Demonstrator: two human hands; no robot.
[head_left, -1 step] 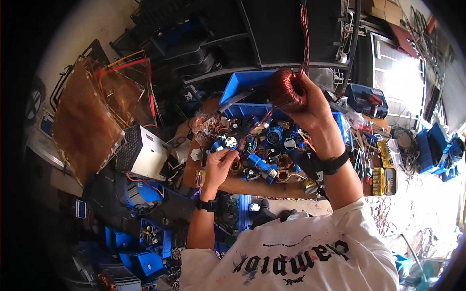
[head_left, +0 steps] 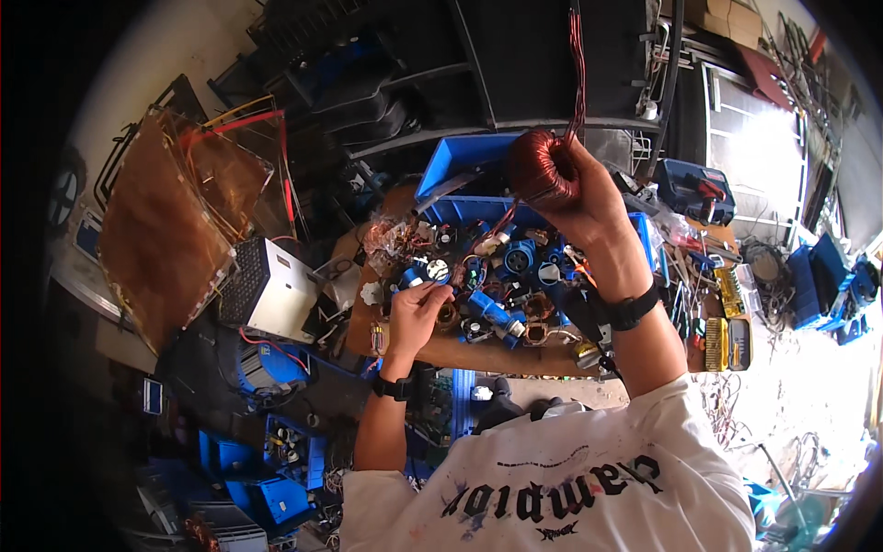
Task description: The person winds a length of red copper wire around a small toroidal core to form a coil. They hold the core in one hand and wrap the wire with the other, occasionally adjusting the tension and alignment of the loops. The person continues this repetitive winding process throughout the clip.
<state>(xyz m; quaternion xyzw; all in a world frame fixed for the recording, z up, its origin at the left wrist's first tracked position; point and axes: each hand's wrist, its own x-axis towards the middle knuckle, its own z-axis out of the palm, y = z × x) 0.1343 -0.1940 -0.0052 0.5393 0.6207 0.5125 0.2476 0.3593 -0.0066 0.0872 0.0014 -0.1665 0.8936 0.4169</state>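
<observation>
A round coil of reddish copper wire [head_left: 538, 173] is in my right hand [head_left: 590, 204], whose fingers wrap round its side. Wire leads rise from the coil's top, and more strands [head_left: 499, 225] run down and left from it. Low over the crowded workbench, my left hand [head_left: 418, 311] has thumb and finger pinched, apparently on the lower strands, near a white round part [head_left: 438, 270]. Blue plastic fittings [head_left: 497, 313], several small wound coils and loose components lie just beyond and beside that hand on the bench [head_left: 497, 359].
Behind the bench top sits a blue bin [head_left: 441, 158]. A white metal box [head_left: 280, 299] and brown sheets [head_left: 156, 248] are at the left. A dark toolbox [head_left: 681, 184], a yellow bit case [head_left: 727, 345] and tangled cables are at the right. Blue crates [head_left: 276, 501] stand below left.
</observation>
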